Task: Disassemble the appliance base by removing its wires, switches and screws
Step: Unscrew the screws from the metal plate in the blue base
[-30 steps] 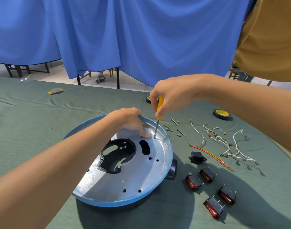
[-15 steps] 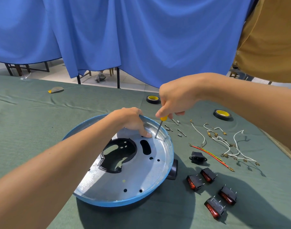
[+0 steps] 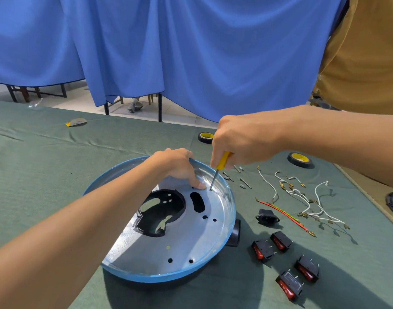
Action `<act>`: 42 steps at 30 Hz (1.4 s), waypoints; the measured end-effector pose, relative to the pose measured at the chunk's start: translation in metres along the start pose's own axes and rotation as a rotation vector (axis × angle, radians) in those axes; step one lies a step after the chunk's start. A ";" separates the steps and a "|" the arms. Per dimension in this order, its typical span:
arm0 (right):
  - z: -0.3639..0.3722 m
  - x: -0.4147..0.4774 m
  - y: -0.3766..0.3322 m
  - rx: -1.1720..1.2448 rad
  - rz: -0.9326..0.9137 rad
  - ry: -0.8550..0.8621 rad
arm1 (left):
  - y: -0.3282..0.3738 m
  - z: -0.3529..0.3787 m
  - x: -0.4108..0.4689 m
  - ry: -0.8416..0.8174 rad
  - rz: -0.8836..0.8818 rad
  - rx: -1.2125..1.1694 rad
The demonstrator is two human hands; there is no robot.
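Right hand (image 3: 242,141) is gripping the screwdriver (image 3: 216,173), near-upright, tip down; left hand (image 3: 177,167) is clutching the base (image 3: 191,237) by its far rim, on green cloth (image 3: 57,166), blue curtain (image 3: 191,52) behind.

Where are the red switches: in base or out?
Out: four red rocker switches lie on green cloth beside the blue-rimmed base.

The appliance base (image 3: 191,241) is bare sheet metal, bright and mirror-glossy toward its wall, with a smooth blue painted rim (image 3: 146,278) and a matt black plastic insert (image 3: 180,206). Matt green cloth, lightly creased, covers the table (image 3: 57,175). The screwdriver (image 3: 222,161) has a smooth yellow plastic handle and a steel shaft. The switches (image 3: 262,250) are black plastic with glossy red rockers; the wires (image 3: 286,217) carry brassy metal terminals; the screws (image 3: 245,183) are dull metal
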State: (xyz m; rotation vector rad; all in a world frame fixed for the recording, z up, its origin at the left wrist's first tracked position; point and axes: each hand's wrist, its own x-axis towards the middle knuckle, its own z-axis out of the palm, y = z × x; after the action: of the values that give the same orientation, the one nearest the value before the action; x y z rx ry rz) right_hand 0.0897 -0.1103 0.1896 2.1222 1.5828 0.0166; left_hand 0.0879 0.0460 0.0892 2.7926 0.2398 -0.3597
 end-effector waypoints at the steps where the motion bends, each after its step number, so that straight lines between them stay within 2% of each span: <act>1: 0.000 0.000 0.000 0.027 0.012 -0.018 | 0.000 0.000 0.000 -0.002 -0.003 -0.005; 7: 0.001 0.010 0.000 0.098 0.267 -0.165 | -0.002 0.001 0.003 0.001 -0.003 -0.014; 10: 0.002 0.013 0.004 0.128 0.282 -0.201 | -0.002 0.001 0.003 0.004 -0.005 -0.003; 15: 0.010 0.005 0.005 -0.032 0.149 -0.105 | -0.002 0.001 0.003 0.009 -0.005 0.016; 17: 0.012 -0.003 0.004 -0.022 0.100 -0.055 | -0.002 0.001 0.003 0.007 -0.001 0.011; 22: 0.018 -0.008 -0.004 -0.238 -0.138 0.087 | -0.002 0.001 0.003 0.017 0.002 0.015; 25: 0.019 -0.010 -0.002 -0.253 -0.197 0.110 | -0.002 0.001 0.002 0.020 0.001 0.019; 28: 0.024 -0.013 0.002 -0.133 -0.177 0.143 | -0.002 0.001 0.002 0.020 -0.001 0.020; 31: 0.026 -0.011 0.000 0.078 -0.052 0.161 | -0.001 0.000 0.001 0.010 -0.004 0.004; 34: 0.028 -0.005 -0.005 0.284 0.057 0.275 | -0.002 0.000 0.001 0.010 -0.002 -0.016; 37: 0.033 0.005 -0.007 0.387 0.164 0.424 | -0.001 0.000 0.000 0.007 -0.010 -0.023; 42: 0.039 0.012 0.002 0.549 0.369 0.489 | 0.000 0.000 -0.001 0.006 -0.013 -0.022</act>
State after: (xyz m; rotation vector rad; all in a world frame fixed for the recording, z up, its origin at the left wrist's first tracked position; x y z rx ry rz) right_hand 0.1073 -0.1145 0.1526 3.0030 1.5410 0.2706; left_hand 0.0867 0.0464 0.0896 2.7723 0.2613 -0.3494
